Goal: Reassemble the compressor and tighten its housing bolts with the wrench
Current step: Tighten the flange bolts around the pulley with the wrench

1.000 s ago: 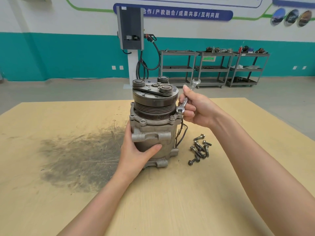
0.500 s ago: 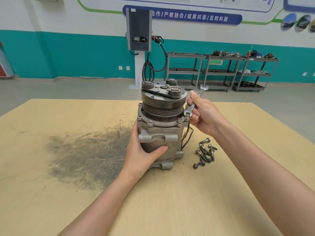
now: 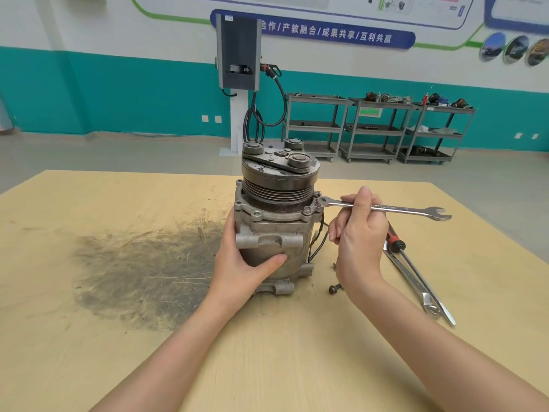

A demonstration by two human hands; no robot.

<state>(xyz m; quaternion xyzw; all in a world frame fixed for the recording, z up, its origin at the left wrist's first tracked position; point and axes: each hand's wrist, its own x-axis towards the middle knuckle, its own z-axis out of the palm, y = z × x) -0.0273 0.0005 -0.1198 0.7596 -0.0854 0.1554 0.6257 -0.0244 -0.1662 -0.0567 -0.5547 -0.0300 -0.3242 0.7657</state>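
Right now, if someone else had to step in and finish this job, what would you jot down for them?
Left hand grips the compressor body, which stands upright on the table.
Right hand holds the wrench, its ring end on a housing bolt at the right of the flange.
Done: housing together, several flange bolts in place.
Left: tighten this bolt, then check the others; how tight they are cannot be seen. A loose bolt lies near the base, a spare wrench and a screwdriver to the right.

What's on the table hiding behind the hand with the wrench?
Beside the right hand, one loose bolt peeks out on the table. Right of it lie a red-handled screwdriver and a spare wrench. Anything directly behind the hand and wrist is covered.
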